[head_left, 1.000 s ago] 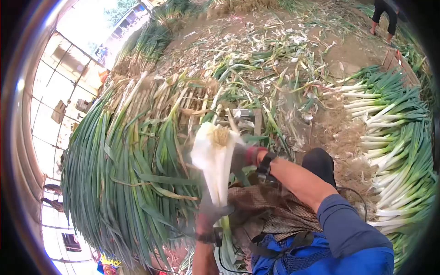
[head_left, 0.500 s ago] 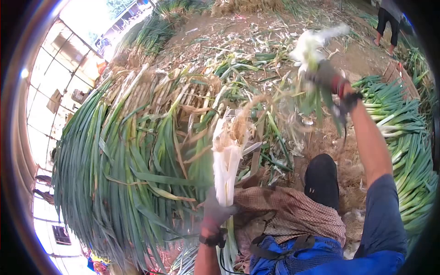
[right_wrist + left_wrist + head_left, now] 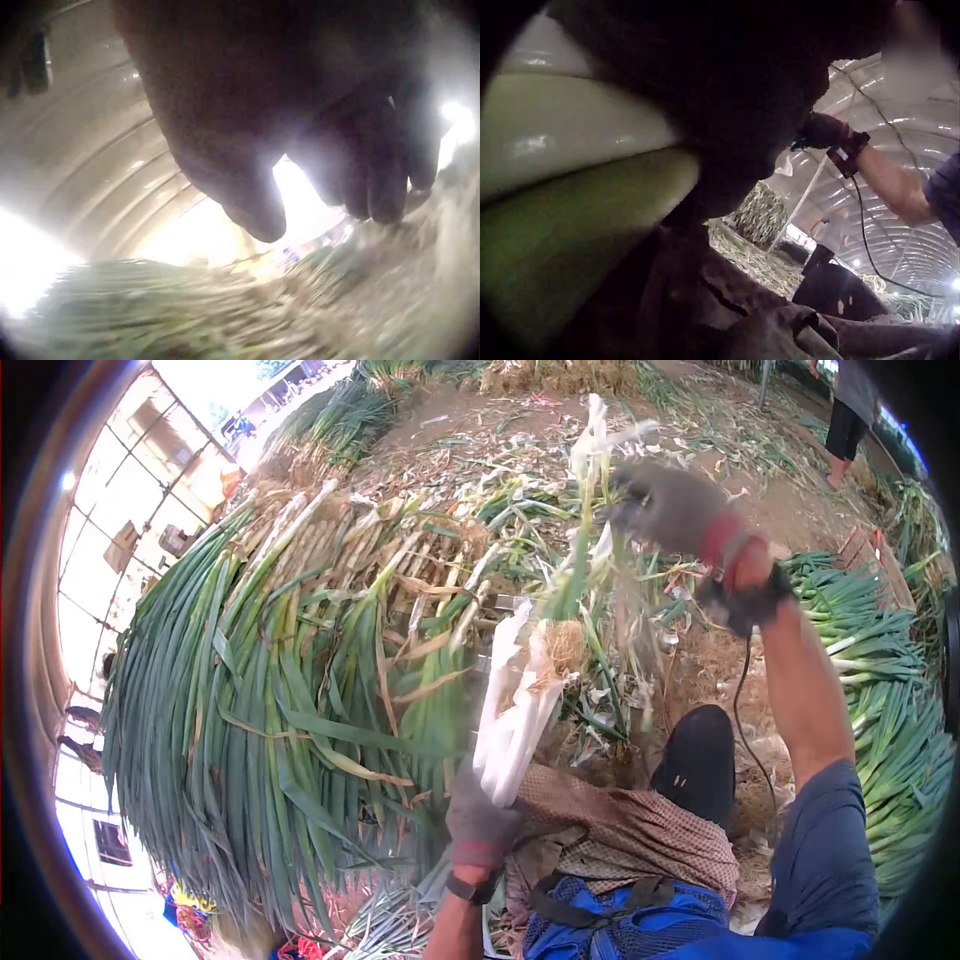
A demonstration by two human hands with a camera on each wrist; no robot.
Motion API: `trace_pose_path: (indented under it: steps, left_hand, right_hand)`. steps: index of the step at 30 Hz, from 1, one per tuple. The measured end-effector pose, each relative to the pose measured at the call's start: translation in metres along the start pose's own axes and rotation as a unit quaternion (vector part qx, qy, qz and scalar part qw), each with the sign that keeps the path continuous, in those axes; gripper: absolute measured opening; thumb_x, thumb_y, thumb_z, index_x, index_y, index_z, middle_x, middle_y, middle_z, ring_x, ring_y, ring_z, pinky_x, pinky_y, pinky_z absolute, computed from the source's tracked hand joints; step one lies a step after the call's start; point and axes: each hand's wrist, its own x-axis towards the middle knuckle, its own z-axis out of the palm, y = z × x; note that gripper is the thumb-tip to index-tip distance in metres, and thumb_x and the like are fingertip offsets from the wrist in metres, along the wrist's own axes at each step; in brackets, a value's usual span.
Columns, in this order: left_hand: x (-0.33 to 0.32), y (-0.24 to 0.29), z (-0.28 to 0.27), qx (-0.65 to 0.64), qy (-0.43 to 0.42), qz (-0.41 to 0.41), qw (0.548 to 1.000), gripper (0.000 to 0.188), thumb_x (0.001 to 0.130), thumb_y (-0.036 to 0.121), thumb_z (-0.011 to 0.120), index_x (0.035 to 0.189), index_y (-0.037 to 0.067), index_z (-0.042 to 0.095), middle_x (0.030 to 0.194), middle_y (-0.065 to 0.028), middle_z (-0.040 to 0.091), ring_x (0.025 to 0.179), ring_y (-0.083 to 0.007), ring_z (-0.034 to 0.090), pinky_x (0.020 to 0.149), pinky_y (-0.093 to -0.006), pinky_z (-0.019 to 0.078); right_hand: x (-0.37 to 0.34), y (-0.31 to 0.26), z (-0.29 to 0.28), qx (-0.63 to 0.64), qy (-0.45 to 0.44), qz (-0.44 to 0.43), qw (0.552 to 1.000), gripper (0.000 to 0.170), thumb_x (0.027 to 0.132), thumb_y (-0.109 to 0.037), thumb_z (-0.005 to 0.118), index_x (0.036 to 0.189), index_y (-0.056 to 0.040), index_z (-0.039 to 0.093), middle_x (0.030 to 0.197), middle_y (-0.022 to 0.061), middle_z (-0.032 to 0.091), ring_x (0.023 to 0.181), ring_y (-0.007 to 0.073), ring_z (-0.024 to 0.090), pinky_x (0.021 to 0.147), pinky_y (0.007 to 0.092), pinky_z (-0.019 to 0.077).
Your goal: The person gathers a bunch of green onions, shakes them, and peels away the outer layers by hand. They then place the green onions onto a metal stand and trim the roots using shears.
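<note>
In the head view my gloved left hand (image 3: 482,815) grips a few peeled green onions (image 3: 515,725) by their shanks, white ends up, with a tuft of brown roots at the top. Their smooth pale stalks (image 3: 570,142) run close past the palm in the left wrist view. My gloved right hand (image 3: 672,510) is raised ahead and to the right, its thumb and fingers (image 3: 371,172) spread apart with nothing between them. Stripped leaves (image 3: 585,510), white and green, hang in the air just left of that hand, blurred.
A large heap of unpeeled green onions (image 3: 270,710) lies on the left. Peeled ones (image 3: 905,760) are laid in a row on the right. Leaf scraps (image 3: 530,500) litter the ground ahead. Another person (image 3: 850,420) stands at the far right, and a cable (image 3: 742,710) hangs from my right wrist.
My right hand went from beside the green onions out to the upper right with stripped leaves, which are now apart from it. The left hand kept its grip; the stalks show whiter and more separate.
</note>
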Motion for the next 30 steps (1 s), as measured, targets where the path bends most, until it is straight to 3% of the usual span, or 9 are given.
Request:
trace_pose_path:
  steps: [2,6,10,13,18,24,26,28,30]
  left_hand:
    - [-0.002,0.005,0.007,0.033,0.034,0.036,0.998,0.082,0.063,0.019,0.084,0.137,0.003,0.05,0.11,-0.0219,0.066,0.098,-0.0427,0.068,0.083,-0.0495,0.0559]
    - [-0.01,0.014,0.01,0.088,0.047,0.052,0.994,0.082,0.063,0.016,0.083,0.137,0.003,0.051,0.101,-0.0197,0.065,0.09,-0.0418,0.066,0.077,-0.0505,0.0548]
    - [-0.021,0.005,0.006,0.083,0.04,0.075,0.993,0.084,0.063,0.016,0.083,0.139,0.002,0.049,0.101,-0.0196,0.064,0.089,-0.0419,0.065,0.075,-0.0498,0.0547]
    - [-0.014,-0.003,0.011,0.071,0.072,0.099,0.99,0.087,0.063,0.017,0.083,0.141,0.001,0.048,0.102,-0.0197,0.064,0.09,-0.0415,0.066,0.074,-0.0495,0.0546]
    - [-0.011,-0.001,0.013,0.068,0.051,0.106,0.991,0.09,0.062,0.015,0.084,0.143,0.0,0.046,0.102,-0.0193,0.064,0.09,-0.0409,0.066,0.073,-0.0494,0.0543]
    - [-0.01,0.003,0.008,0.079,0.021,0.079,0.994,0.087,0.064,0.014,0.083,0.142,0.0,0.047,0.102,-0.0188,0.065,0.09,-0.0399,0.066,0.075,-0.0488,0.0546]
    - [-0.012,0.0,0.006,0.053,0.047,0.098,0.993,0.086,0.065,0.013,0.083,0.142,0.001,0.047,0.101,-0.0186,0.065,0.09,-0.0397,0.066,0.075,-0.0485,0.0545]
    - [-0.015,-0.003,0.004,0.037,0.063,0.098,0.992,0.085,0.065,0.013,0.083,0.142,0.002,0.048,0.1,-0.0185,0.065,0.09,-0.0396,0.066,0.075,-0.0484,0.0545]
    - [-0.012,-0.006,0.005,0.031,0.077,0.09,0.992,0.082,0.066,0.013,0.082,0.14,0.003,0.05,0.1,-0.0186,0.065,0.09,-0.0396,0.066,0.076,-0.0486,0.0545]
  right_hand:
    - [-0.042,-0.079,-0.01,0.023,-0.251,0.017,0.968,0.063,0.095,-0.059,0.066,0.122,-0.0022,0.067,0.118,0.0225,0.071,0.107,0.033,0.071,0.096,0.0452,0.0543]
    - [-0.063,-0.098,0.089,-0.011,-0.275,0.004,0.961,0.035,0.095,-0.035,0.063,0.109,-0.0037,0.071,0.1,0.0194,0.075,0.095,0.0389,0.074,0.089,0.0492,0.0556]
    - [-0.022,-0.012,0.149,-0.097,0.013,0.032,0.995,0.017,0.087,-0.02,0.064,0.089,-0.005,0.072,0.082,0.016,0.071,0.075,0.034,0.071,0.068,0.0463,0.0564]
    - [-0.011,0.043,0.098,-0.01,0.039,0.149,0.988,0.034,0.098,-0.033,0.059,0.095,-0.0019,0.072,0.085,0.0196,0.072,0.076,0.0342,0.071,0.074,0.0475,0.0548]
    - [-0.054,-0.054,0.075,0.154,-0.358,-0.002,0.921,0.038,0.09,-0.038,0.067,0.096,-0.0014,0.074,0.098,0.0243,0.073,0.09,0.0377,0.07,0.081,0.0483,0.0525]
    - [-0.044,-0.046,0.141,-0.145,-0.197,0.0,0.97,0.025,0.086,-0.031,0.068,0.086,-0.0079,0.077,0.088,0.0183,0.075,0.088,0.035,0.074,0.077,0.0487,0.0562]
    - [-0.007,0.05,0.153,-0.229,-0.042,0.083,0.969,0.018,0.085,-0.02,0.068,0.098,-0.0111,0.077,0.091,0.0146,0.074,0.085,0.031,0.073,0.077,0.042,0.0579]
    - [0.007,0.156,0.124,-0.244,0.048,0.09,0.964,0.025,0.089,-0.027,0.065,0.104,-0.0094,0.076,0.099,0.013,0.073,0.093,0.0311,0.072,0.08,0.0456,0.0572]
    - [-0.013,0.121,0.064,-0.232,-0.001,0.213,0.949,0.034,0.094,-0.027,0.065,0.119,-0.0053,0.071,0.114,0.0187,0.074,0.108,0.0332,0.072,0.092,0.0452,0.057]
